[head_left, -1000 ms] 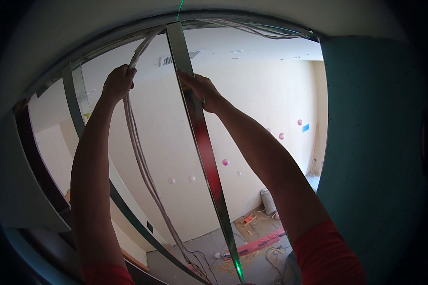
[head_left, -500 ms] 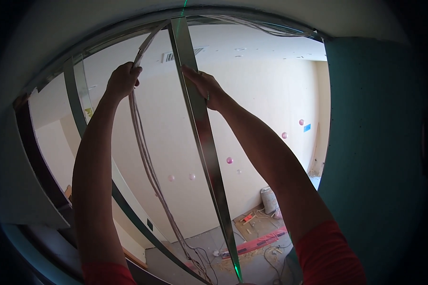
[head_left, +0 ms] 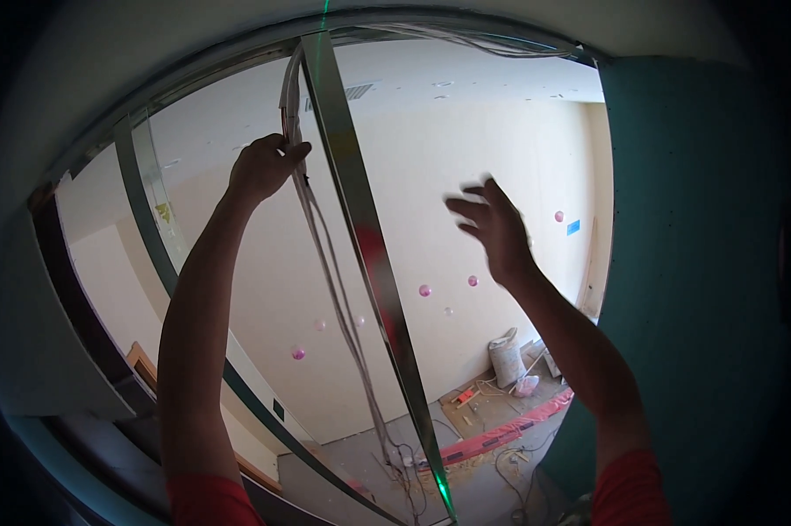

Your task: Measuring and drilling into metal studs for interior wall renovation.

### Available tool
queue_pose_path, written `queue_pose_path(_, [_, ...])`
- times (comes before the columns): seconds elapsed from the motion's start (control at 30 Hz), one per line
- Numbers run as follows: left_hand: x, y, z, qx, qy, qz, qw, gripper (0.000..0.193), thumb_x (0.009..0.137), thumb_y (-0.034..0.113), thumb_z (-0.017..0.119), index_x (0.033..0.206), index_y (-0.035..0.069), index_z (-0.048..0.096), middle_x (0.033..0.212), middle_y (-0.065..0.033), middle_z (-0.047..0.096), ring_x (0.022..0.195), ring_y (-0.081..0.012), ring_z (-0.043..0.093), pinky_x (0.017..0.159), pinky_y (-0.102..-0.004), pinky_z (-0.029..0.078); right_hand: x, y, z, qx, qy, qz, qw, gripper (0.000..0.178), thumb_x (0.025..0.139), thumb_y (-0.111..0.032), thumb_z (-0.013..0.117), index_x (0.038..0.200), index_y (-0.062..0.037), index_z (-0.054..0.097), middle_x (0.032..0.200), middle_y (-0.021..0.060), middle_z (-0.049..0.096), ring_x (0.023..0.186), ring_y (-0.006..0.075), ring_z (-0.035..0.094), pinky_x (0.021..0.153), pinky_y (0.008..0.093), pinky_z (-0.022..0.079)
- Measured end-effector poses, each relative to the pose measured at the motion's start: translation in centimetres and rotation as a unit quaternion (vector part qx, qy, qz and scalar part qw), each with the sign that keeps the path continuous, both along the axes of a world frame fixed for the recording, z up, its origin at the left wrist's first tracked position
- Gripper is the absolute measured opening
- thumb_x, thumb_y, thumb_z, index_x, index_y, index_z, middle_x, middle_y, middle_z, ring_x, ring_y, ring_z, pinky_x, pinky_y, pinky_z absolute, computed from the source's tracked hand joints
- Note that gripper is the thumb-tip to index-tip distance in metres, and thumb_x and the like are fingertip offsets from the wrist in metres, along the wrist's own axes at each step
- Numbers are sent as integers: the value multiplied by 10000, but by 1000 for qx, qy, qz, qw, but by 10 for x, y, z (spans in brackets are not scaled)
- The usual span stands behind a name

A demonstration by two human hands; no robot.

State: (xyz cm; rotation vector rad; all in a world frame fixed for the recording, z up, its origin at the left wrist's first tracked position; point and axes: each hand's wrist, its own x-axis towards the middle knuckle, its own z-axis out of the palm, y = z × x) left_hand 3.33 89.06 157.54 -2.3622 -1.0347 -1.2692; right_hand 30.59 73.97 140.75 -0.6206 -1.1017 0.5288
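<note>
A bundle of pale, thin cables point(head_left: 325, 254) hangs from the top of an unfinished wall frame, near the ceiling. High up the strands are gathered tightly together, where the left hand point(head_left: 262, 167) closes around them. Below the hand they loosen and spread slightly, falling in a long gentle curve toward the floor, where they end in a loose tangle. Just beside the cables, on their right, stands a metal stud point(head_left: 360, 237), a long, narrow, shiny grey strip. It runs from the ceiling track to the floor, bent by the lens, and nothing touches it. The cables pass close along its left edge.
</note>
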Motion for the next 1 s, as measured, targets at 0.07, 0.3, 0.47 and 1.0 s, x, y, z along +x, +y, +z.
queue_pose_path(0.07, [-3,-6,8,-2,-16,17,1000,486,843,510,545,913,42,657,841,-162,661,833,-313,640,763,-406,484,13,-39,-52,-31,23,-2,999,548,936,-494,438,1186,-9,487,1077,168,647,1037,219,604,876,337,442])
queue_pose_path(0.3, [25,-79,53,136,-114,-296,939,285,887,211,421,997,47,625,881,-63,672,685,-151,544,681,-307,441,42,-123,-155,-142,65,-70,985,486,964,-451,392,1120,-10,525,953,154,679,902,201,654,750,314,496])
queue_pose_path(0.47, [69,-75,16,-48,-109,-429,896,263,830,116,382,954,36,600,799,-25,615,577,-72,397,570,-219,345,6,-113,-97,-59,-29,-49,997,408,979,-364,402,1095,5,532,912,162,679,861,219,661,717,317,494])
queue_pose_path(1.0, [91,-1,75,16,-624,-491,608,178,733,89,427,570,75,500,518,1,422,453,-100,363,424,-263,232,62,-237,-131,-36,143,-211,966,430,956,-426,442,910,-28,597,623,93,638,527,176,629,458,269,458])
